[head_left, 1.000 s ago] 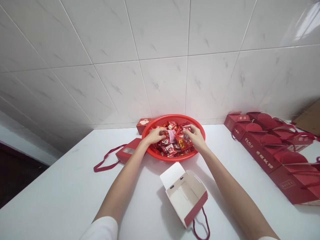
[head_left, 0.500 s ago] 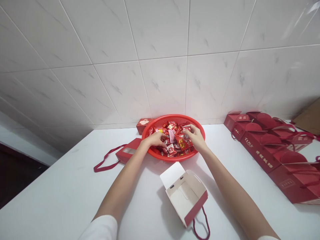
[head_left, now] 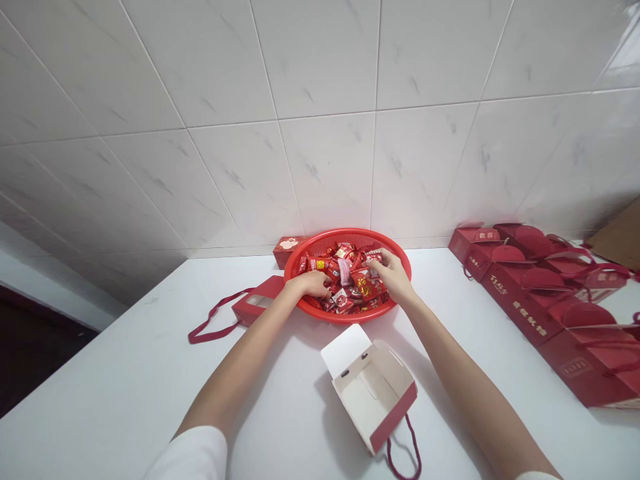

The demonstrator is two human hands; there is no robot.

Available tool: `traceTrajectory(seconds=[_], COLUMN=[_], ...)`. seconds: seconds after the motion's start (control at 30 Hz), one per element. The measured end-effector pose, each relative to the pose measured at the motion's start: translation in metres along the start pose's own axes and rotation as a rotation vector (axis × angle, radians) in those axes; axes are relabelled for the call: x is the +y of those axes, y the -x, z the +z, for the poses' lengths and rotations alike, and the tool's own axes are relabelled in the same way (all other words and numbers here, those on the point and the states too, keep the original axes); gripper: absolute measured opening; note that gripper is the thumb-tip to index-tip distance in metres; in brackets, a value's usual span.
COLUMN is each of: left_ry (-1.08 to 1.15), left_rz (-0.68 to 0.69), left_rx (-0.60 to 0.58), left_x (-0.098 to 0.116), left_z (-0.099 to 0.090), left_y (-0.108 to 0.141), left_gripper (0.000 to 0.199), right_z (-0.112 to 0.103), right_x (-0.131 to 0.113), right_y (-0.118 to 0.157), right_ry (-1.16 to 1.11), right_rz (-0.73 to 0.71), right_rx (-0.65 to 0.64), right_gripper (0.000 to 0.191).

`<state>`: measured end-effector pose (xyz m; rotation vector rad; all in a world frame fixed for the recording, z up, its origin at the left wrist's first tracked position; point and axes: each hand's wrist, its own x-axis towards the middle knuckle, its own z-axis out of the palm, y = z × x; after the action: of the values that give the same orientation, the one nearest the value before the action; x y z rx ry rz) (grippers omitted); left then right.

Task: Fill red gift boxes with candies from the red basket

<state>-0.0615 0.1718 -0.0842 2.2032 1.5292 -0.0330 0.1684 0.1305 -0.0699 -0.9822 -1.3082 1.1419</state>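
The left hand (head_left: 315, 285) curls into the wrapped candies (head_left: 344, 299); the right hand (head_left: 393, 273) bends over their opposite side. Whether either grips one cannot be determined. The candies lie in a red plastic colander (head_left: 357, 238), behind an open gift box (head_left: 395, 418) on the table (head_left: 145, 380).

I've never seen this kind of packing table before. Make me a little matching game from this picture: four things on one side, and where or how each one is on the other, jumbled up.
Things:
1. Left hand
2. Right hand
3. Open box
4. Group of boxes

Places and states:
A. Red outside, standing toward the far right of the white table
B. At the right side of the red basket
C. Pale inside, flap raised, between the forearms
D. Among the wrapped sweets, at the basket's left side

Pairs: 1-D, 2-B, 3-C, 4-A
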Motion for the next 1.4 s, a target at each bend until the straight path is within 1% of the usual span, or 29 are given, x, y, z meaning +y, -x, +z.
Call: traceTrajectory(seconds=[0.07,0.13,0.27,0.37,0.53,0.6,0.73,0.9,1.0,1.17,1.27,1.4], left_ry=[-0.088,-0.130,-0.117,-0.079,-0.023,0.011,0.082,0.235,0.332,0.476,0.555,0.736], left_rz=[-0.026,-0.032,-0.002,0.038,0.014,0.024,0.061,0.092,0.130,0.252,0.263,0.266], left_rx=[-0.044,-0.074,-0.110,-0.125,-0.131,-0.148,-0.203,-0.281,-0.242,-0.088,-0.046,0.018], left_x=[0.001,0.003,0.006,0.008,0.011,0.013,0.016,0.017,0.017,0.015,0.013,0.014], left_z=[0.000,-0.001,-0.005,-0.007,-0.008,-0.009,-0.012,-0.013,-0.014,-0.013,-0.012,-0.012], left_y=[0.001,0.003,0.006,0.007,0.009,0.010,0.012,0.014,0.015,0.016,0.015,0.016], left_gripper=[0.048,0.057,0.062,0.059,0.036,0.030,0.029,0.038,0.039,0.038,0.038,0.039], right_z=[0.000,0.001,0.001,0.001,0.001,0.001,0.001,0.001,0.002,0.002,0.001,0.000], right_x=[0.000,0.000,-0.001,-0.001,0.000,0.000,0.000,0.000,0.000,0.000,0.000,-0.001], right_y=[0.000,0.000,0.001,0.000,0.000,0.000,0.000,0.000,0.000,0.001,0.000,0.000], right_ry=[0.003,0.005,-0.004,0.000,0.015,0.016,0.023,0.021,0.017,0.006,0.008,0.040], right_rz=[-0.002,-0.008,-0.001,0.009,0.014,0.009,0.011,0.016,0.013,-0.009,-0.010,-0.001], right_rx=[-0.002,0.002,0.004,-0.005,-0.008,-0.009,-0.015,-0.023,-0.027,-0.030,-0.029,-0.032], right_gripper=[0.017,0.016,0.016,0.017,0.017,0.017,0.018,0.020,0.019,0.019,0.020,0.019])
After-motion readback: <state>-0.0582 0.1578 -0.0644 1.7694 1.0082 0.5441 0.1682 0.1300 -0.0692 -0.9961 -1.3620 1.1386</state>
